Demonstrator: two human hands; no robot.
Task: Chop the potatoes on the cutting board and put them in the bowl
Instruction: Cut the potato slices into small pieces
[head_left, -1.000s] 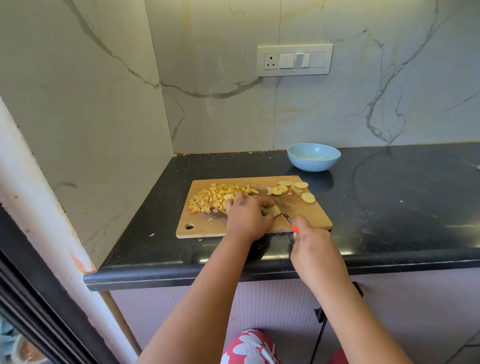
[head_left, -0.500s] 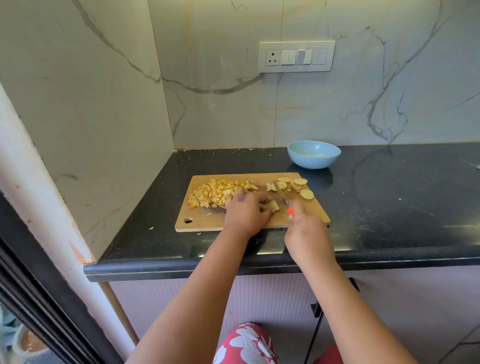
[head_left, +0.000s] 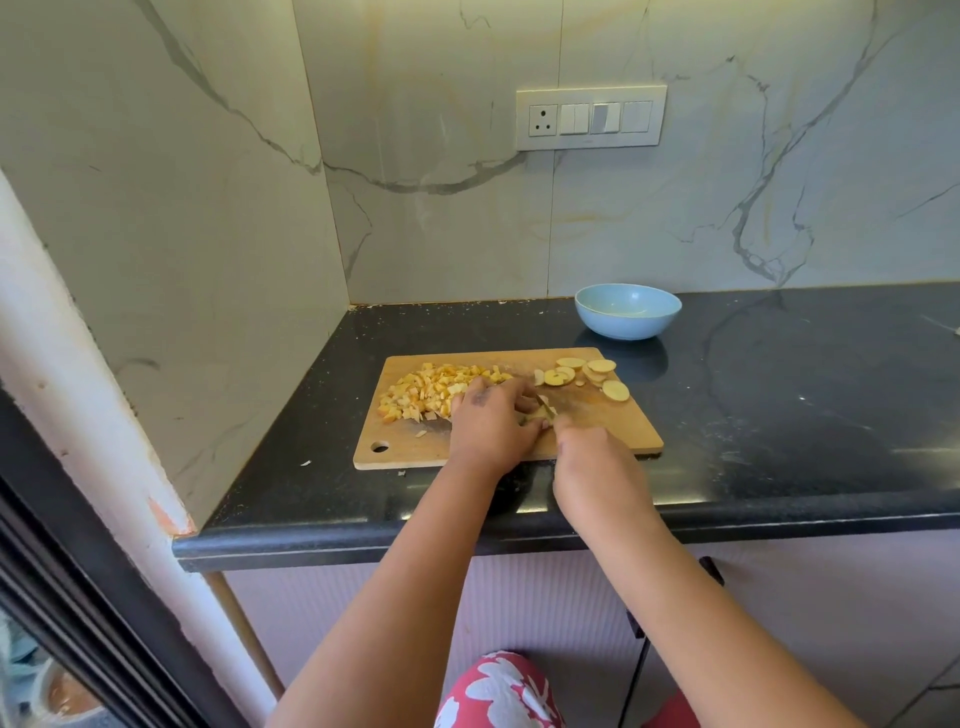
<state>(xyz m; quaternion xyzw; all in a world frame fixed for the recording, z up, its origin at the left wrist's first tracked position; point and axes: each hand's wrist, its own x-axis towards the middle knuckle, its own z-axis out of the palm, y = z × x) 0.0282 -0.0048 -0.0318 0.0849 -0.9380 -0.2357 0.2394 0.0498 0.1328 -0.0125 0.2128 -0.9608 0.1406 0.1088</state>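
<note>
A wooden cutting board (head_left: 618, 431) lies on the black counter. A heap of diced potato (head_left: 431, 389) covers its left part, and several round potato slices (head_left: 587, 375) lie at its back right. My left hand (head_left: 491, 421) holds down a small potato piece (head_left: 543, 413) in the board's middle. My right hand (head_left: 597, 457) grips a knife (head_left: 543, 399) whose blade is on that piece; its handle is hidden in my fist. A light blue bowl (head_left: 627, 310) stands behind the board near the wall.
Marble walls close the counter (head_left: 779, 415) at the back and left. A switch plate with a socket (head_left: 591, 117) is on the back wall. The counter's front edge runs just below the board. A small white scrap (head_left: 305, 463) lies left of the board.
My right hand has moved forward and left over the board, bringing the knife onto the piece under my left fingers. The knife's red handle end no longer shows.
</note>
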